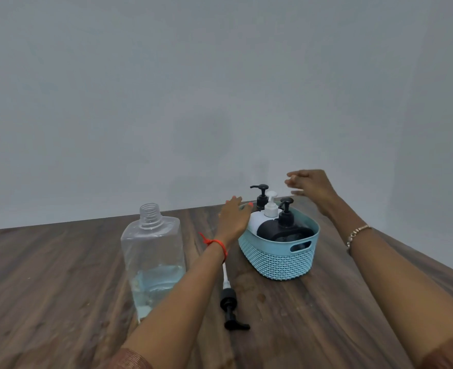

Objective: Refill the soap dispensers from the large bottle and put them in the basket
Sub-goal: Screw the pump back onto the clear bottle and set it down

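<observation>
A light blue woven basket (pixel 278 258) stands on the wooden table and holds three soap dispensers: a black one at the front (pixel 284 230), a white one (pixel 269 209) behind it and another black pump (pixel 261 195) at the back. My left hand (pixel 233 217) rests against the basket's left rim with fingers spread. Above and to the right of the basket hovers my right hand (pixel 310 186), fingers apart, holding nothing. The large clear bottle (pixel 153 262) stands uncapped to the left, with a little liquid at its bottom.
A black pump head with its white tube (pixel 229 304) lies on the table between the large bottle and the basket. A few wet spots mark the wood near it. A plain grey wall runs behind the table's far edge.
</observation>
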